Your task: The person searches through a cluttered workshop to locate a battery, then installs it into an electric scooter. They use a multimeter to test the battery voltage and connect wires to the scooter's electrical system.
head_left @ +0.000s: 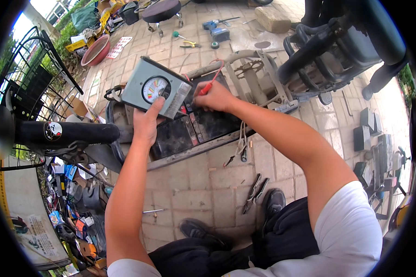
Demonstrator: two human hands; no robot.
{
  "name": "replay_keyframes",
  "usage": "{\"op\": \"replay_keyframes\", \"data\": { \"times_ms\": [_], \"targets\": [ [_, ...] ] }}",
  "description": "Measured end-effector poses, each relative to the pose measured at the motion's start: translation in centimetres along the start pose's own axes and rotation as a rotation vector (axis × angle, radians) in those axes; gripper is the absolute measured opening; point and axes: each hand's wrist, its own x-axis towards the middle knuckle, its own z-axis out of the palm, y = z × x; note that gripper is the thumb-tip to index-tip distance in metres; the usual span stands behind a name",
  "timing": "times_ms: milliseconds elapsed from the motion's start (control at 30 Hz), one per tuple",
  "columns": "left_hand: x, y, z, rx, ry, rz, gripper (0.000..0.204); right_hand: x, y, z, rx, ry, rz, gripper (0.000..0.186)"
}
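Note:
My left hand point(148, 120) grips a grey-green analogue tester point(150, 69) with a round coloured dial, my thumb at its lower edge. To the right of it, my right hand point(215, 97) holds a red probe point(205, 89) pointing down at terminals on black batteries point(171, 144); its tip is hidden by my fingers. A red lead loops up behind the probe. The batteries sit in a metal vehicle frame point(178, 160) between a black padded bar point(74, 136) at left and a bare chain-wheel assembly point(247, 74) at right. Leads with clips point(240, 147) hang down over the frame.
Pliers point(255, 189) and a screwdriver point(152, 211) lie on the paving point(180, 184) near my shoes. A cordless drill point(215, 30), small tools, a stool point(161, 10) and a red basin point(96, 50) stand farther off. Cluttered parts point(78, 207) line the left; dark blocks point(363, 138) lie right.

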Motion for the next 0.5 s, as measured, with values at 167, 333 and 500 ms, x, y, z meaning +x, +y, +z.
{"op": "replay_keyframes", "data": {
  "times_ms": [167, 333, 500],
  "targets": [
    [-3.1, -1.0, 0.4, -0.043, -0.022, -0.026, 0.056, -2.8, 1.0, 0.4, -0.045, -0.075, -0.022, 0.009],
    [-4.4, -1.2, 0.9, -0.105, -0.032, -0.054, 0.055, -2.6, 1.8, 0.8, -0.151, -0.078, -0.076, 0.012],
    [-4.7, -2.2, 1.3, -0.133, -0.038, -0.032, 0.055, -2.2, 2.5, 1.1, -0.221, -0.061, -0.235, 0.017]
  ]
}}
